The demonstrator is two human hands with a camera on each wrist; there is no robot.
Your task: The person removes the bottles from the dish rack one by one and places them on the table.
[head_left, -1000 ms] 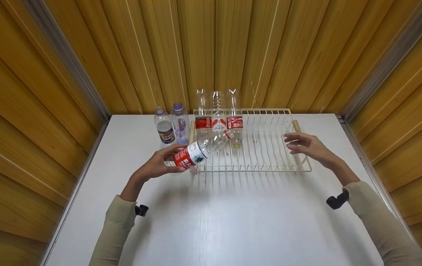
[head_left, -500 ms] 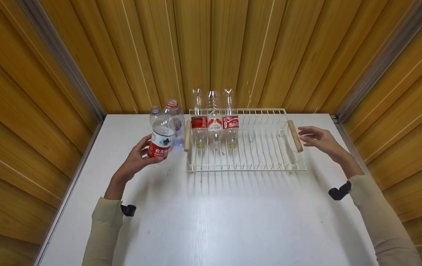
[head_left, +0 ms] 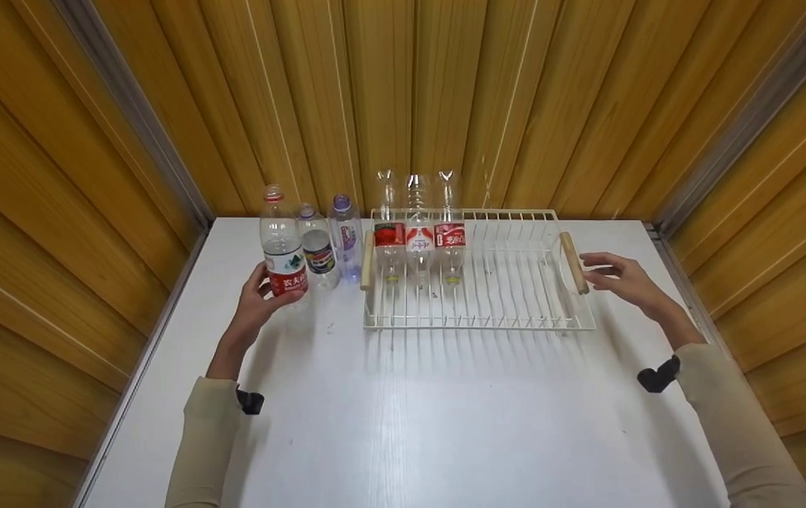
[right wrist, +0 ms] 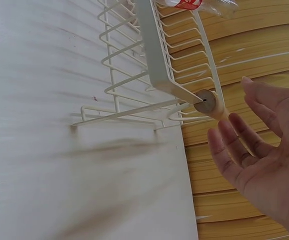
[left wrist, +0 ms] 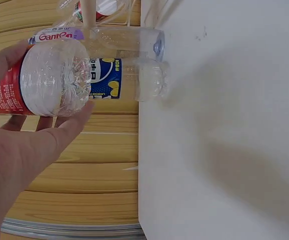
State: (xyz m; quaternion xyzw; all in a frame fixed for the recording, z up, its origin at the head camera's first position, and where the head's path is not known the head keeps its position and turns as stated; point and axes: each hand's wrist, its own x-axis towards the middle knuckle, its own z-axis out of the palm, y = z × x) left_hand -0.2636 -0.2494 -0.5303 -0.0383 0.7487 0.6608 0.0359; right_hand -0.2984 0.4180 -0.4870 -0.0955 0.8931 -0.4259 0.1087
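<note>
My left hand (head_left: 255,305) grips an empty clear plastic bottle (head_left: 284,264) by its red-and-white label. It stands nearly upright at the left, a red ring at its neck. In the left wrist view its ribbed base (left wrist: 59,77) hangs off the table's surface. Just right of it stand a bottle with a dark blue label (head_left: 319,254) and a purple-tinted bottle (head_left: 347,240). My right hand (head_left: 625,281) holds nothing, its fingers loosely bent beside the rack's right wooden handle (head_left: 574,262). The right wrist view shows a small gap between fingertips and handle (right wrist: 212,104).
A white wire rack (head_left: 488,327) stands at the table's back, with wooden handles at both ends. Three clear bottles with red labels lean in its left part, including a middle bottle (head_left: 420,238). Wood-look panels (head_left: 438,92) wall in the white table (head_left: 403,423).
My left hand has carried the bottle from over the rack's left front corner to the far left, turning it from tilted to nearly upright. My right hand has shifted slightly right, outside the handle.
</note>
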